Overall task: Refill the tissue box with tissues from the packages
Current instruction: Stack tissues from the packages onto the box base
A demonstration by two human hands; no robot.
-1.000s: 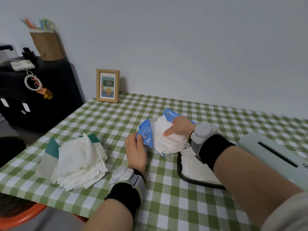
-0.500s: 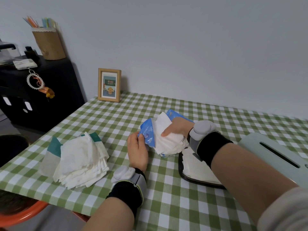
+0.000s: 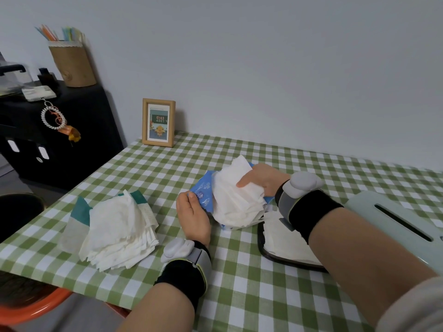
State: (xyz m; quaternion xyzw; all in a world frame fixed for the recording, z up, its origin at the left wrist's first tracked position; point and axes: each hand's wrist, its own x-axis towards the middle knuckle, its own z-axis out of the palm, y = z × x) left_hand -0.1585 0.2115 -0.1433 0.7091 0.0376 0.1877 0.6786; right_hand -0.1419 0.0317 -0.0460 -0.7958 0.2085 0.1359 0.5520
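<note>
My left hand (image 3: pixel 194 215) pinches the edge of a blue tissue package (image 3: pixel 203 194) at the table's middle. My right hand (image 3: pixel 262 179) grips the stack of white tissues (image 3: pixel 236 206) that sticks out of that package. Just right of them lies the black-rimmed base of the tissue box (image 3: pixel 269 254), with white tissues (image 3: pixel 284 240) inside, partly hidden by my right forearm. The pale green lid of the box (image 3: pixel 395 220), with a long slot, lies at the far right. A second, green package (image 3: pixel 81 213) with a loose pile of tissues (image 3: pixel 119 231) rests near the table's left front edge.
A wooden picture frame (image 3: pixel 158 122) stands at the table's back left, near the wall. A black cabinet (image 3: pixel 57 130) with a pen holder (image 3: pixel 72 61) stands left of the table. An orange chair rim (image 3: pixel 31 310) shows below the table's front edge.
My right hand has drawn the tissue stack a little further up out of the blue package. My left hand keeps its hold on the wrapper.
</note>
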